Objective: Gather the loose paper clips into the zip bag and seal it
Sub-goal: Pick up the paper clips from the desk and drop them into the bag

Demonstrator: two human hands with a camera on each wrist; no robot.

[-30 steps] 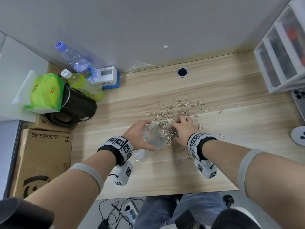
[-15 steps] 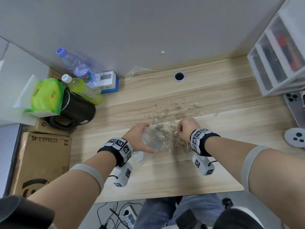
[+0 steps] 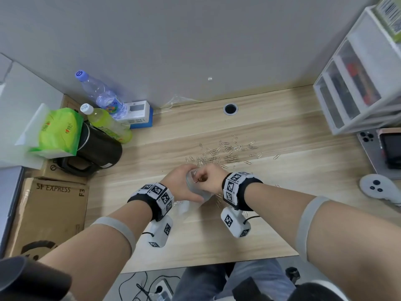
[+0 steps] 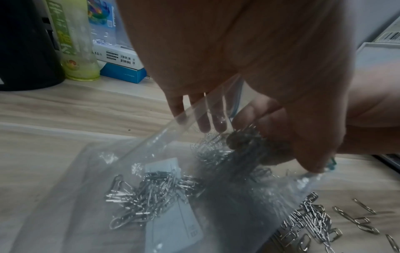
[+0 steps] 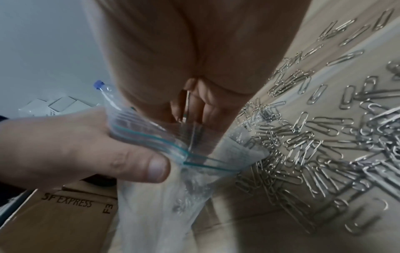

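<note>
A clear zip bag (image 3: pixel 191 187) with a teal zip line hangs over the desk (image 3: pixel 195 240). My left hand (image 3: pixel 182 183) pinches the bag's rim (image 5: pixel 149 137) between thumb (image 5: pixel 155 167) and fingers, holding the mouth open. Silver paper clips and a white slip lie inside the bag (image 4: pixel 147 193). My right hand (image 3: pixel 206 179) is at the bag's mouth, fingers (image 5: pixel 194 106) curled round a bunch of paper clips (image 4: pixel 244 138). Loose paper clips (image 3: pixel 227 153) lie scattered on the wood behind the hands and piled beside the bag (image 5: pixel 324 145).
A black kettle (image 3: pixel 95 148), two bottles (image 3: pixel 102 94), a green tissue pack (image 3: pixel 58 129) and a cardboard box (image 3: pixel 50 211) crowd the left. At the right stand a white drawer unit (image 3: pixel 355 88), a phone (image 3: pixel 368 144) and a white controller (image 3: pixel 375 187). A cable hole (image 3: pixel 230 109) is at the back.
My right hand left the clip pile and came to the bag's mouth with a bunch of clips. The left hand kept holding the bag open in place.
</note>
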